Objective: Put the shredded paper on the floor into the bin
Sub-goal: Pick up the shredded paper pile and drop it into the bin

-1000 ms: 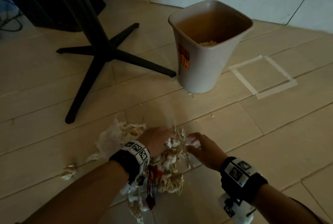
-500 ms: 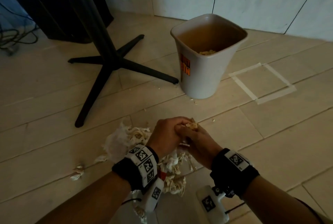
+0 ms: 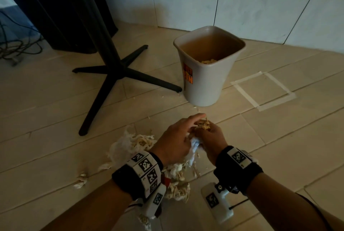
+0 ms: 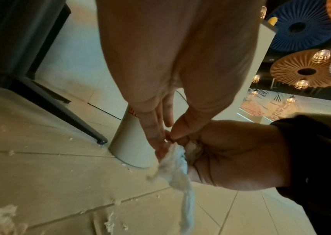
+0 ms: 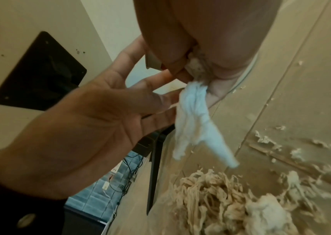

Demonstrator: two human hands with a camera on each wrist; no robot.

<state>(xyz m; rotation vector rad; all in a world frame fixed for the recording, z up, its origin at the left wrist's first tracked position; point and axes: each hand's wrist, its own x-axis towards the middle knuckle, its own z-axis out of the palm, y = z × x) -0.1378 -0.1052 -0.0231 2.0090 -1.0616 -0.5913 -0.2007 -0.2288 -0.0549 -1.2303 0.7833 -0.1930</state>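
Shredded paper (image 3: 203, 125) is gathered in a clump between the two hands above the floor (image 3: 279, 147): the right hand (image 3: 210, 137) curls its fingers round it, the left hand (image 3: 175, 139) lies against it with fingers nearly straight, and a pale strip hangs down between the palms. More shreds form a loose pile (image 3: 134, 142) on the floor just beneath and left of the wrists, with stray bits scattered nearby. Ahead stands the bin (image 3: 206, 82), upright and open with some shreds inside, apart from the hands; a black cross-shaped table base (image 3: 115, 74) spreads to its left, one foot ending just beside the bin, and a taped square (image 3: 262, 91) marks the floor to its right.
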